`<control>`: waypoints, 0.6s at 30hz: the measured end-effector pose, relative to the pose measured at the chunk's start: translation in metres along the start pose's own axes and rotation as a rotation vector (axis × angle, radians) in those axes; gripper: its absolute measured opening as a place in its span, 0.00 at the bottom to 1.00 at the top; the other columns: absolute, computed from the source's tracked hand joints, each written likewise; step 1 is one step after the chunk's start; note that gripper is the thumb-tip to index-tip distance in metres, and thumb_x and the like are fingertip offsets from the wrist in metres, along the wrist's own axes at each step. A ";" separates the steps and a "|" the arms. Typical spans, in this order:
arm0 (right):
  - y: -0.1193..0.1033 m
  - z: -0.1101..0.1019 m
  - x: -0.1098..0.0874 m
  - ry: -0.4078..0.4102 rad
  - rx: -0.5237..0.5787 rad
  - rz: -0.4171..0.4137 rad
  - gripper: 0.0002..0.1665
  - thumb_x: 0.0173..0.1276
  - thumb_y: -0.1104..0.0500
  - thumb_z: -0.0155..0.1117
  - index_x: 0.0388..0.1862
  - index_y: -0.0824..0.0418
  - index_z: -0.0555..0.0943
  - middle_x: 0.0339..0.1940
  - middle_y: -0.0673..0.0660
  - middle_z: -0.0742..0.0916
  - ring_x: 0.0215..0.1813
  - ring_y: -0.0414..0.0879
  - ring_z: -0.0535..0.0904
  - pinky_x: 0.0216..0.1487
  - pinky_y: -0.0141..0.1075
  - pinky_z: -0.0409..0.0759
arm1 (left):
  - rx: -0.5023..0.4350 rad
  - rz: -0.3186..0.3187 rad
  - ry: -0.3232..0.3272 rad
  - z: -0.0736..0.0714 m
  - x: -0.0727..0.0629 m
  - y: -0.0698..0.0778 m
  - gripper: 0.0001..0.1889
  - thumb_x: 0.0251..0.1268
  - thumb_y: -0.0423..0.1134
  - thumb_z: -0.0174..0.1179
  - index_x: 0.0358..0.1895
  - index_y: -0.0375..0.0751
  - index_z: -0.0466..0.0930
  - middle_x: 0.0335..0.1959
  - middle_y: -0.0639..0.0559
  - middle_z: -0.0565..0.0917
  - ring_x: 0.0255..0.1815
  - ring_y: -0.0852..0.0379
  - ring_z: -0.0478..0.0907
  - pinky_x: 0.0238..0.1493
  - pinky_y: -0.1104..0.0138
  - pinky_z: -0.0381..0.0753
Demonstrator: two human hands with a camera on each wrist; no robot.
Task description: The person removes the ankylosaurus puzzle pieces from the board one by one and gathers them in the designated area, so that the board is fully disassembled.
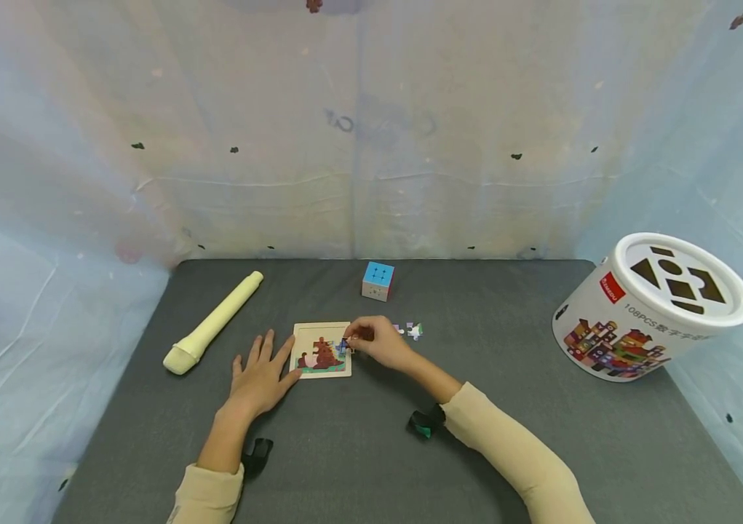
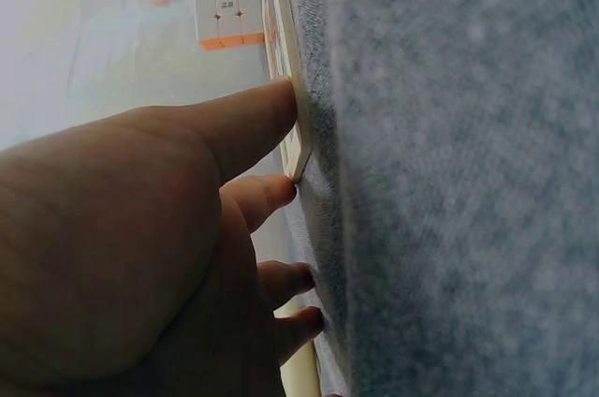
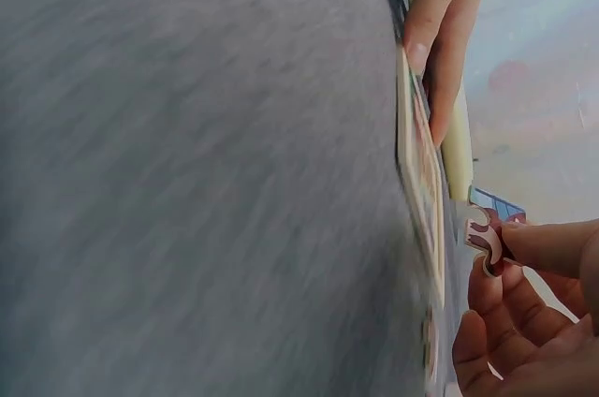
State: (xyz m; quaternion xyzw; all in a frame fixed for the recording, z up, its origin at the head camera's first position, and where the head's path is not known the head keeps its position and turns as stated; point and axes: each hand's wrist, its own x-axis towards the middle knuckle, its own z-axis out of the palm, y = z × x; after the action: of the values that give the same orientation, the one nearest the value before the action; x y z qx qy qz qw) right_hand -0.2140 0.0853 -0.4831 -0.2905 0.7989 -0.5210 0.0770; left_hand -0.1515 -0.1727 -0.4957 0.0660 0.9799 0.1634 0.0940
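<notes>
A small wooden jigsaw tray lies on the grey table, with a brown animal picture partly filled in along its lower part. Fingers spread, my left hand rests at the tray's left side, thumb and index finger touching its edge in the left wrist view. Above the tray's right side, my right hand pinches a jigsaw piece between thumb and fingers. That piece is brown, pink and blue, and is held clear of the tray in the right wrist view. Loose jigsaw pieces lie right of the right hand, partly hidden by it.
A puzzle cube with a blue top stands behind the tray. To the left lies a pale yellow microphone-shaped object. A large white block bucket with a shape-cutout lid stands at the right. Pale sheeting hangs behind the table.
</notes>
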 end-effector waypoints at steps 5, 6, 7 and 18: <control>0.016 -0.010 -0.012 0.007 -0.016 0.046 0.05 0.69 0.71 0.63 0.41 0.68 0.84 0.34 0.58 0.86 0.31 0.41 0.78 0.32 0.32 0.77 | -0.004 0.004 0.002 -0.001 -0.001 0.000 0.37 0.75 0.53 0.55 0.80 0.45 0.52 0.79 0.30 0.45 0.79 0.30 0.39 0.67 0.28 0.39; 0.017 -0.011 -0.014 0.007 -0.023 0.050 0.05 0.69 0.72 0.63 0.41 0.68 0.84 0.34 0.58 0.86 0.31 0.41 0.78 0.33 0.32 0.78 | -0.006 0.002 0.002 -0.001 -0.001 0.000 0.37 0.75 0.52 0.55 0.80 0.45 0.52 0.79 0.30 0.45 0.79 0.30 0.39 0.67 0.28 0.39; 0.018 -0.012 -0.016 0.008 -0.032 0.050 0.05 0.68 0.72 0.63 0.40 0.69 0.84 0.35 0.59 0.86 0.32 0.40 0.78 0.33 0.32 0.78 | -0.006 0.001 0.002 -0.002 -0.001 0.000 0.37 0.75 0.52 0.55 0.80 0.45 0.52 0.79 0.30 0.45 0.79 0.30 0.39 0.67 0.28 0.40; 0.022 -0.013 -0.026 0.041 -0.155 0.054 0.04 0.67 0.70 0.67 0.39 0.64 0.85 0.37 0.56 0.87 0.35 0.40 0.77 0.38 0.33 0.78 | -0.006 0.000 0.000 -0.002 -0.001 0.000 0.37 0.75 0.53 0.55 0.80 0.45 0.52 0.79 0.30 0.45 0.79 0.30 0.39 0.67 0.28 0.39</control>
State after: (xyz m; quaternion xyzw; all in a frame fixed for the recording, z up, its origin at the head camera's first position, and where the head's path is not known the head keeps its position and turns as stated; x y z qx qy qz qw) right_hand -0.2071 0.1158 -0.5016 -0.2629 0.8458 -0.4613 0.0519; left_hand -0.1507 -0.1735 -0.4941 0.0656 0.9794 0.1661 0.0941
